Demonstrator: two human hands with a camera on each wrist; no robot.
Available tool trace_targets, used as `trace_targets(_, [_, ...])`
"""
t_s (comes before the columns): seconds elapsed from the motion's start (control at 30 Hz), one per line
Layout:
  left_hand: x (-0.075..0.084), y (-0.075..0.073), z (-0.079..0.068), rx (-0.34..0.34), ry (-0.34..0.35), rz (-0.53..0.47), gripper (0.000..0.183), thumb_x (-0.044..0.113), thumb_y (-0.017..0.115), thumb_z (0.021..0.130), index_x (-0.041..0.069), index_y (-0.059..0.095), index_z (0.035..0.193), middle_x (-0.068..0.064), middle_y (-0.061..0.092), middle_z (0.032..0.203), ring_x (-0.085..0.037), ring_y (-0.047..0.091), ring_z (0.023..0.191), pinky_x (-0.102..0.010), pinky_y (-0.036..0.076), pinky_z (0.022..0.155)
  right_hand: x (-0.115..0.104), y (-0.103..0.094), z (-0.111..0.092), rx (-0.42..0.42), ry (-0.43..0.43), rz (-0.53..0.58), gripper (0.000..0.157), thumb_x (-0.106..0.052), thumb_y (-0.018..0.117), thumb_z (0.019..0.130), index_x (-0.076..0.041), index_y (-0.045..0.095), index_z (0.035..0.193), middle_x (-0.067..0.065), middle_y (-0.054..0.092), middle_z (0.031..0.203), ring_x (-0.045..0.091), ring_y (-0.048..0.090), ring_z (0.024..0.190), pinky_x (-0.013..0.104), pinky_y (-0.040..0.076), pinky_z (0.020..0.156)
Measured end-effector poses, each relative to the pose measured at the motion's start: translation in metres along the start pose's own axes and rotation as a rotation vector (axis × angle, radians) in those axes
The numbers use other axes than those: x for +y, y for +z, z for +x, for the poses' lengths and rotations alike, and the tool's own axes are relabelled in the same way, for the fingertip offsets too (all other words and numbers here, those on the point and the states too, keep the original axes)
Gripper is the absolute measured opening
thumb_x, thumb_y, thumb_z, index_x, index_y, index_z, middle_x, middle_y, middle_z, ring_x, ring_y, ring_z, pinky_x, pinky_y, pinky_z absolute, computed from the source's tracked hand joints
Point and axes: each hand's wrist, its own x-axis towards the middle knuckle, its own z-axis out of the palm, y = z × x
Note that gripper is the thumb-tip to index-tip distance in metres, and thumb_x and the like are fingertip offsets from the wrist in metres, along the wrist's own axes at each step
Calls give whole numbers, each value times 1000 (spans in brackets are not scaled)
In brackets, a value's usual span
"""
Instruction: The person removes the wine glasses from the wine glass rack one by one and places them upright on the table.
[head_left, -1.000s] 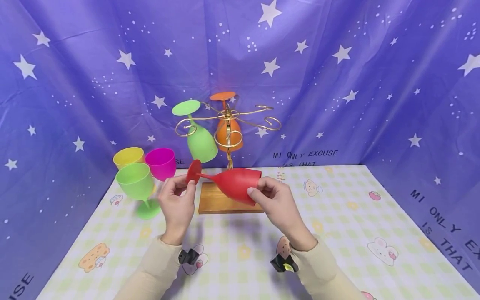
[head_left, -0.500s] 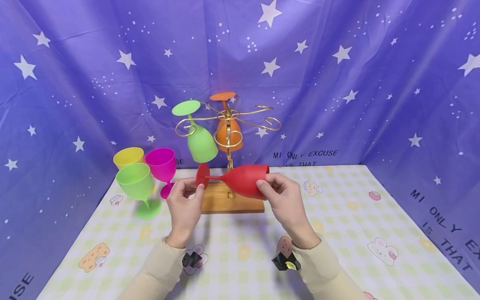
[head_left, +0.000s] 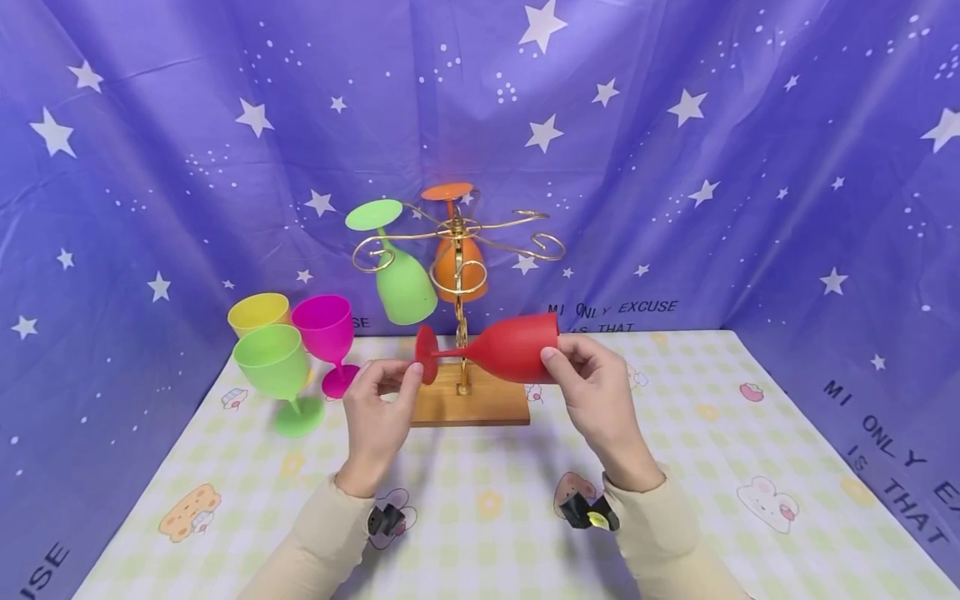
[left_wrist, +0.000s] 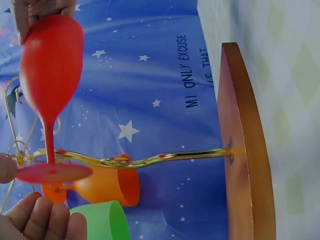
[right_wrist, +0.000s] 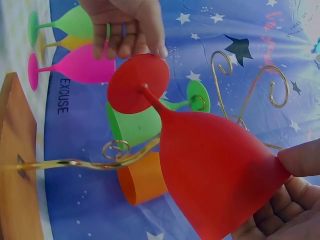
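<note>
My right hand [head_left: 603, 404] pinches the bowl of a red goblet [head_left: 517, 350] near its rim, thumb on the near side. The goblet lies sideways in the air, foot toward the left, overlapping the rack's post in the head view. Beside the foot is my left hand [head_left: 378, 421], its thumb tip right at the foot's edge. In the left wrist view, the left fingers [left_wrist: 42, 217] are loosely bent a little apart from the foot. A gold wire rack [head_left: 459, 229] on a wooden base [head_left: 472, 408] holds a green goblet [head_left: 405, 287] and an orange goblet [head_left: 470, 267], both upside down.
At the left stand a yellow goblet [head_left: 258, 312], a magenta goblet [head_left: 324, 325] and another green goblet [head_left: 273, 362], all upright. Curled rack arms [head_left: 551, 246] reach out to the right. A checked cloth [head_left: 487, 542] covers the table, and a starry purple curtain [head_left: 637, 167] surrounds it.
The red goblet has moved right and slightly up with the right hand. My left hand has followed less far, and the foot has slid out from between its thumb and fingers.
</note>
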Motion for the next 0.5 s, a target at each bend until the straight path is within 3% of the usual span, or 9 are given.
trace_targets(0.2, [-7, -3, 1, -11, -113, 14, 6, -3, 68, 83, -9, 66, 81, -18, 64, 73, -19, 58, 66, -19, 49, 62, -2, -6, 2, 35, -62, -24, 12, -8, 64, 91, 3, 66, 89, 15, 64, 84, 21, 56, 68, 22, 48, 64])
trace_targets(0.27, [-20, -2, 0, -35, -153, 32, 5, -1, 69, 83, -6, 67, 82, -15, 64, 73, -18, 58, 65, -18, 48, 62, -2, -8, 2, 47, -80, -41, 11, -8, 64, 91, 2, 67, 88, 14, 64, 81, 19, 54, 66, 22, 46, 61])
trace_targets(0.43, [-56, -1, -4, -219, -332, 125, 10, 6, 71, 81, 1, 69, 89, -7, 67, 77, -17, 61, 69, -25, 50, 65, -18, -9, 1, 70, -88, -92, 8, 0, 62, 90, 7, 65, 88, 15, 58, 74, 13, 48, 60, 22, 41, 55])
trace_targets(0.5, [-60, -1, -4, -301, -382, 175, 13, 7, 72, 80, 1, 69, 91, -8, 67, 79, -20, 62, 72, -31, 51, 67, -25, -9, 1, 77, -95, -94, 7, 3, 61, 89, 9, 64, 87, 16, 56, 72, 12, 47, 59, 21, 40, 55])
